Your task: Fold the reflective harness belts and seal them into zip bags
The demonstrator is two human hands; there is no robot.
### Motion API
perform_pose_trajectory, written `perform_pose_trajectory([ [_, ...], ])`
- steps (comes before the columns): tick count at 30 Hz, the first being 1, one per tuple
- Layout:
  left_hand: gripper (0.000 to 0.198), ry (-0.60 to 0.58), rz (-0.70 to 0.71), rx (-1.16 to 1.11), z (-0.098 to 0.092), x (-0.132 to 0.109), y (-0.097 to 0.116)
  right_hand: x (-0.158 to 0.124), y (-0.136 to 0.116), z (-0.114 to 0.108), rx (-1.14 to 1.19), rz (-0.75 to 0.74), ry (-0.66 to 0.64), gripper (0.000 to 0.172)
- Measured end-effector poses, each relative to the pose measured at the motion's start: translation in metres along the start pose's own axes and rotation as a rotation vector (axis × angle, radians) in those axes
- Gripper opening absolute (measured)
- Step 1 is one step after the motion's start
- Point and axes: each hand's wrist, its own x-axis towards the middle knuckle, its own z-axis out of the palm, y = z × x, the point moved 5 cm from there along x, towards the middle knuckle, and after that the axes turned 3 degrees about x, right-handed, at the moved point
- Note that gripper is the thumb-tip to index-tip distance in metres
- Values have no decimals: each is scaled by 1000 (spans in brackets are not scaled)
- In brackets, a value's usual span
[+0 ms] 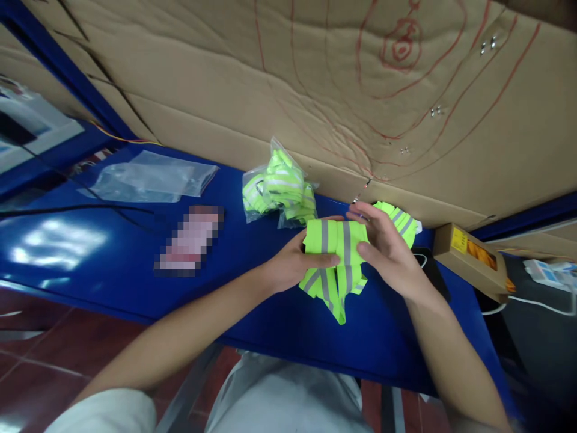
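Observation:
A neon-yellow reflective safety strap point(336, 240) with grey stripes is held above the blue table, part of it folded into a flat bundle and the rest hanging below in loops. My left hand point(300, 260) grips the bundle's left side, thumb across the front and fingers behind. On the right edge, my right hand point(387, 249) has its thumb against the front, while its fingers reach past the top corner, partly apart. Just beyond that hand lies another reflective strap point(399, 221), partly hidden by it. Several similar straps in clear plastic bags point(283, 186) are piled against the cardboard.
Empty clear bags point(153, 175) and a pixelated flat item point(189, 240) lie on the blue table point(252, 319) at left. A small cardboard box point(471, 258), a dark flat object point(430, 273) and a white cable are at right. A cardboard panel point(202, 78) stands behind.

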Motion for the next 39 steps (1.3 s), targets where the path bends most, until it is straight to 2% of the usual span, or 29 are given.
perform_pose_trajectory([
  [3,62,141,30,82,-5,1,-7,2,16,10,-13,207,30,40],
  [5,68,181,30,55,-9,2,-13,1,14,15,-31,207,61,33],
  [7,71,129,-5,-16,-9,3,-19,-1,5,18,-75,113,108,29],
  [10,57,4,-92,-55,-5,5,-21,-3,-6,18,-143,13,167,29],
  [12,48,-24,-94,-19,-3,5,-18,-5,-7,13,-176,9,253,29],
  [16,52,-51,-58,48,4,1,-14,-11,-4,2,-151,53,473,35],
  [18,53,-92,-116,33,9,-3,-19,-14,-2,3,-141,54,525,36],
  [20,52,-103,-184,9,11,-5,-25,-17,-4,9,-200,-42,555,37],
  [22,48,-48,-172,31,8,-4,-27,-19,-10,19,-288,-283,497,46],
  [24,42,34,-101,90,2,-2,-24,-22,-13,31,-333,-557,335,57],
  [26,40,72,-52,124,-1,0,-20,-23,-11,35,-330,-686,209,60],
  [28,41,-10,-110,65,1,0,-21,-22,-7,31,-315,-664,222,58],
  [30,45,-148,-185,-29,9,-3,-22,-22,-5,25,-314,-619,273,57],
  [32,47,-240,-191,-40,15,-6,-22,-22,-7,25,-329,-648,253,58],
  [35,45,-184,-136,62,15,-6,-23,-20,-11,27,-315,-670,116,53],
  [39,43,-82,-209,13,7,-3,-27,-10,-10,15,-179,-462,-4,42],
])
